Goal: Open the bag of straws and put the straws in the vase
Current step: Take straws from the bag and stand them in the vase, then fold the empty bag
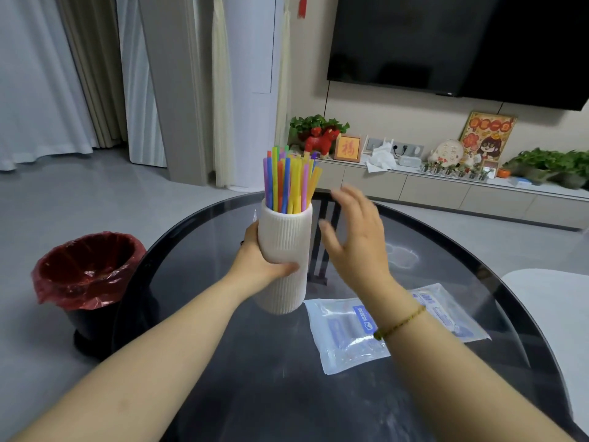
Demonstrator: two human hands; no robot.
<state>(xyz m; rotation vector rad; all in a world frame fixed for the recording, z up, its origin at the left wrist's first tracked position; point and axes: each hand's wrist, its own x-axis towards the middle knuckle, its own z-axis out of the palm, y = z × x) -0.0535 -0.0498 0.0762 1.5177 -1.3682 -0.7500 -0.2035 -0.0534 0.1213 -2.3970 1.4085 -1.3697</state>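
Note:
A white ribbed vase (285,237) stands upright on the dark glass table (223,362), full of coloured straws (288,183) that stick out of its top. My left hand (258,260) grips the vase around its middle from the left. Just right of the vase, my right hand (353,237) hovers with fingers spread, blurred, holding nothing and not touching the straws. The clear plastic straw bag (347,336) with blue print lies flat and looks empty on the table, under my right forearm.
A black bin with a red liner (86,275) stands on the floor left of the table. Behind the table runs a low TV cabinet (446,193) with plants and ornaments, below a wall-mounted TV (462,43). A white surface (551,314) sits at the right edge.

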